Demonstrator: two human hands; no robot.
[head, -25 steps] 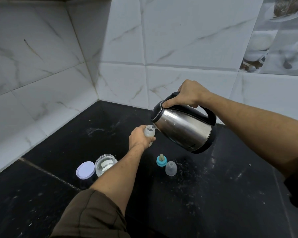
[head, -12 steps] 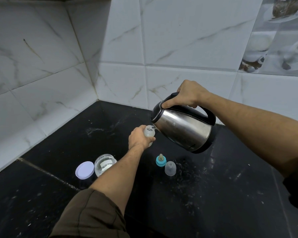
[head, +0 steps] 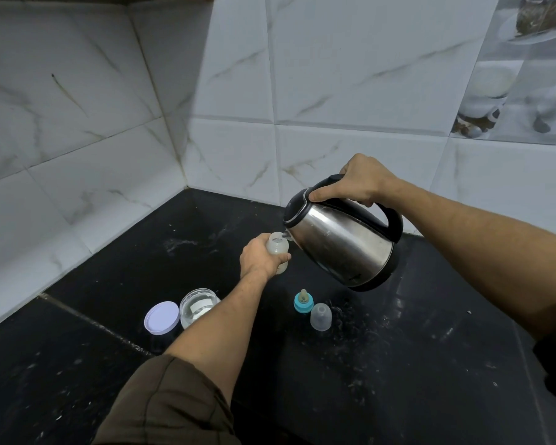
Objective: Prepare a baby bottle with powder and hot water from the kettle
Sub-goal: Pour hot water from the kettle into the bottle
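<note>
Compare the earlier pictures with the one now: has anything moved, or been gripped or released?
Nothing visibly changed. The right hand still holds the kettle tilted, spout at the mouth of the bottle, which the left hand still grips. The teal nipple ring, clear cap, open jar and its lid lie where they were on the counter.

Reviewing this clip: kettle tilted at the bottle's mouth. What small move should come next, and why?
Probably hold the tilt steady and then ease the kettle upright. The right hand has its spout at the open mouth of the bottle, gripped in the left hand. The fill level is not readable. The teal nipple ring and clear cap wait on the counter.
</note>
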